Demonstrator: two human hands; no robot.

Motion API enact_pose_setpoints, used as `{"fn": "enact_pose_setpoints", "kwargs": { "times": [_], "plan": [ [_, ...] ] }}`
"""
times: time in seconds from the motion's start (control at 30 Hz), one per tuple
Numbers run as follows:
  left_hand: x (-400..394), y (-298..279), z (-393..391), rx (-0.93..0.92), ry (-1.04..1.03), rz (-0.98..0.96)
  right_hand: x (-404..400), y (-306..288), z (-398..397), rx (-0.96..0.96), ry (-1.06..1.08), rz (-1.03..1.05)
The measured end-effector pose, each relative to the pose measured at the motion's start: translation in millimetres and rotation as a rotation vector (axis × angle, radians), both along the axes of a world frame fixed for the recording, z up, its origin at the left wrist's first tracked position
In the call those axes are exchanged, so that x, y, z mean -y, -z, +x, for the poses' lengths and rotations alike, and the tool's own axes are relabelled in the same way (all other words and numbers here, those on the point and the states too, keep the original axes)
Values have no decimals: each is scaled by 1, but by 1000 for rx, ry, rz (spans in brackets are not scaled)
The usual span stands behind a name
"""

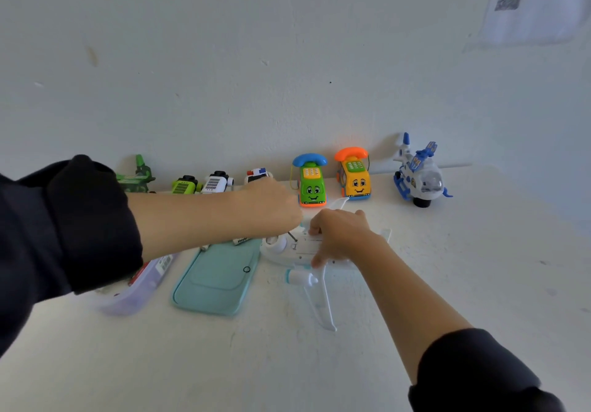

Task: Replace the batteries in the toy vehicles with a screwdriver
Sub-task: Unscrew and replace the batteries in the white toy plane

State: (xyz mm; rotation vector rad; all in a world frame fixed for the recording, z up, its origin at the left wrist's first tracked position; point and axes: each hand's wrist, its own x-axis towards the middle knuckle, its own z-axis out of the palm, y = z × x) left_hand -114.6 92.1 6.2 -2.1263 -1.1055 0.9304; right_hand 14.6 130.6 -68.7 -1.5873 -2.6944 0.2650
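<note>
A white toy airplane (319,303) lies belly-up on the white table, nose to the left. My right hand (339,235) grips its fuselage between thumb and fingers. My left hand (271,207) is curled around a screwdriver; only its thin metal shaft (291,236) shows below the fist, with the tip against the plane's underside near the nose. The handle is hidden in my hand. A battery with a printed label (241,239) lies at the far edge of a teal tray (217,277).
Toy vehicles line the wall: green plane (137,176), green car (185,184), white car (217,183), police car (257,173), green phone car (311,181), yellow phone car (355,178), blue-white helicopter (419,175). A clear plastic case (144,280) lies left of the tray.
</note>
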Motion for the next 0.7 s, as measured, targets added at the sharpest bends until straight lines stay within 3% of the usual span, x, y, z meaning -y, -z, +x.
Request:
{"fn": "enact_pose_setpoints", "kwargs": {
  "times": [0.3, 0.47, 0.7],
  "plan": [
    [5, -6, 4, -103, 75, -69, 3, -5, -2, 45, -5, 2],
    [3, -4, 0, -125, 151, 164, 5, -6, -3, 57, 0, 14],
    [-9, 17, -38, 311, -200, 57, 7, -5, -3, 59, -4, 10]
  ]
}}
